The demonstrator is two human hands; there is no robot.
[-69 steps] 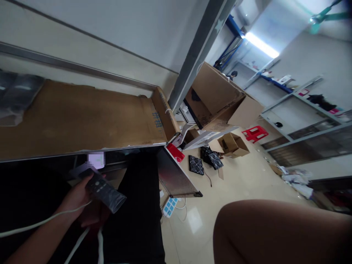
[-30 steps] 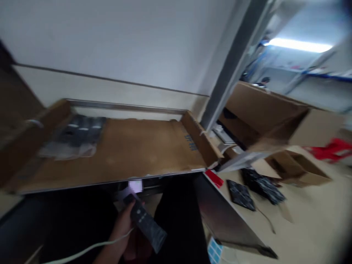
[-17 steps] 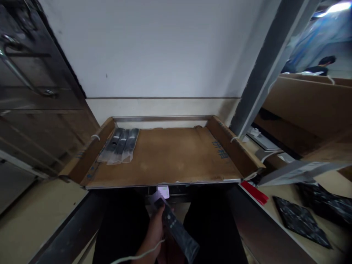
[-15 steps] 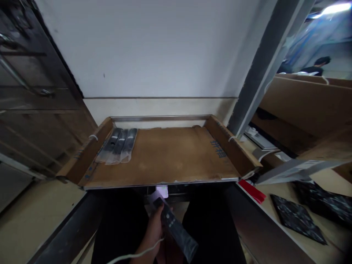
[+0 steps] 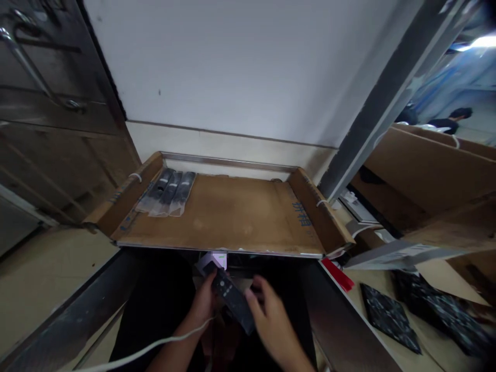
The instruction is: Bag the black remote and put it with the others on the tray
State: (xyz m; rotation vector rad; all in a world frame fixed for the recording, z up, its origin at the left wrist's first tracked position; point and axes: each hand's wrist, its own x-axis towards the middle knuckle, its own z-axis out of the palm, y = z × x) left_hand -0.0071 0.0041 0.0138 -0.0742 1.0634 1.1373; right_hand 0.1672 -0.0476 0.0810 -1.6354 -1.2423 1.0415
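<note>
My left hand (image 5: 205,299) is closed around the upper part of a black remote control (image 5: 232,299), which slants down to the right above my lap. Its round button and several small pale buttons face up. My right hand (image 5: 273,320) is beside the lower end of the remote, thumb and fingers apart and bent; whether it touches the remote is unclear. Just beyond the remote's top end is a small bright pale-violet surface (image 5: 220,260), partly blurred out. Three dark remotes in clear plastic sleeves (image 5: 170,194) lie side by side at the tray's left end.
The cardboard-lined tray (image 5: 240,217) has raised sides and a metal front edge above my knees. A white cord (image 5: 166,341) crosses my left forearm. Right of me are a red strip (image 5: 338,274), dark patterned sheets (image 5: 389,315) and a large carton (image 5: 434,181). A person (image 5: 451,121) is in the background.
My right hand has come in from below beside the remote. The remote has shifted slightly left and up, still in my left hand. The view has tilted a little.
</note>
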